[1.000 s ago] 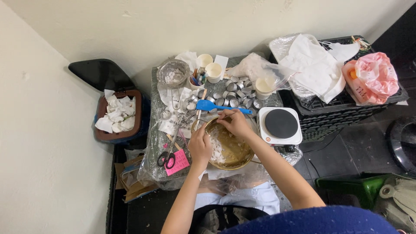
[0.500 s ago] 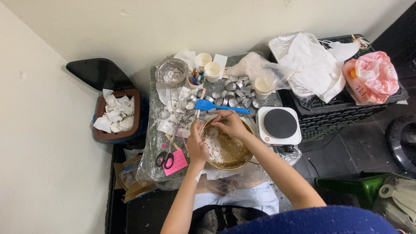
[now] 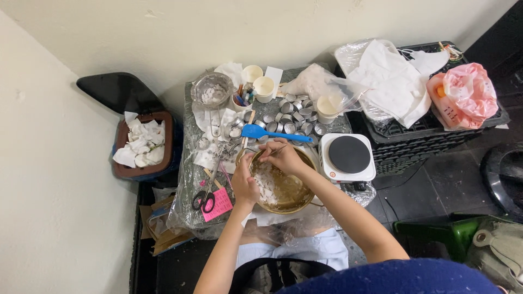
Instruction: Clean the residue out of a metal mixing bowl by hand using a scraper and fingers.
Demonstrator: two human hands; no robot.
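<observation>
A round brass bowl (image 3: 291, 202) with white flakes inside sits at the table's near edge. My left hand (image 3: 245, 184) curls over the bowl's left rim and grips it. My right hand (image 3: 283, 158) hovers above the far rim, pinching a thin metal tool (image 3: 274, 150) that points left towards my left thumb. Both hands are close together. A blue spatula (image 3: 272, 133) lies just beyond the bowl.
Several small metal cups (image 3: 294, 117) cluster behind the spatula. A white hot plate (image 3: 348, 157) stands right of the bowl. Scissors (image 3: 204, 198) and a pink card (image 3: 219, 206) lie to the left. A paper-filled bin (image 3: 141, 146) stands far left, and a black crate (image 3: 419, 139) with bags at right.
My right hand has drawn slightly nearer and leftwards over the bowl's far rim, closing on my left hand. The bowl and the other things have stayed put.
</observation>
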